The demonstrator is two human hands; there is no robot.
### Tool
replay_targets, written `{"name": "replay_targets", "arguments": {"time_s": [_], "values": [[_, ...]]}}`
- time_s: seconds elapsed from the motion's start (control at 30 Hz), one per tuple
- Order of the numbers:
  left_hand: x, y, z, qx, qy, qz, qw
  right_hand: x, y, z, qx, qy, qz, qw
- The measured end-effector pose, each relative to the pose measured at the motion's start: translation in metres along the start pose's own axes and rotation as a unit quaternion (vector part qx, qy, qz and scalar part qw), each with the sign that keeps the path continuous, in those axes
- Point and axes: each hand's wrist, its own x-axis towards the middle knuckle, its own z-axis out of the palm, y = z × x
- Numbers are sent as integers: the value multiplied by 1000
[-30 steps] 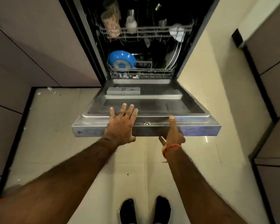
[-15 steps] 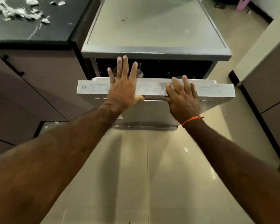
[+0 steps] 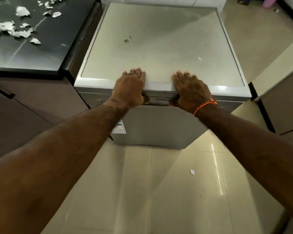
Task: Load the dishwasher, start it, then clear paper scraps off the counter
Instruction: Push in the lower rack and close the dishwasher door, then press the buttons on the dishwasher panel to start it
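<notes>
1. The dishwasher (image 3: pixel 161 53) stands shut, its top under both sets of fingertips.
2. The table (image 3: pixel 41 53) lies left of the fingers, paper scraps (image 3: pixel 12 29) strewn on it.
3. Both arms reach straight forward.
4. Left hand (image 3: pixel 128 88) and right hand (image 3: pixel 191 92) press flat on the front edge, fingers straight and close together.
</notes>
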Motion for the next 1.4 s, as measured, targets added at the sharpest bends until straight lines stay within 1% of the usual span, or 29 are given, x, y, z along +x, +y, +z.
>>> {"name": "replay_targets", "arguments": {"time_s": [0.27,0.47,0.57,0.63,0.73,0.83,0.93,1.03,1.1,1.23,1.4], "values": [[1,1,-4,-18,-43,-14,999,4,-3,-14,20,-27,11,999],[1,-3,-14,-61,-67,-21,996,13,-13,-32,46,-74,53,995],[1,-11,-22,-81,-89,-5,993,20,-17,-50,56,-112,63,990],[3,-18,-30,-98,-109,7,989,24,-19,-59,58,-125,75,988],[10,-29,-42,-107,-147,25,983,25,-18,-69,94,-137,100,981],[20,-36,-57,-116,-193,57,973,31,-16,-87,100,-193,111,970],[25,-42,-70,-153,-221,59,961,44,-16,-100,82,-251,115,958],[27,-48,-73,-198,-201,17,959,63,-14,-105,62,-273,114,953],[30,-53,-75,-198,-182,-13,963,76,-13,-110,61,-263,105,957],[51,-76,-85,-178,-144,-56,972,114,-12,-112,101,-206,100,968],[82,-121,-107,-139,-86,-103,981,182,-14,-118,109,-142,40,983]]}}
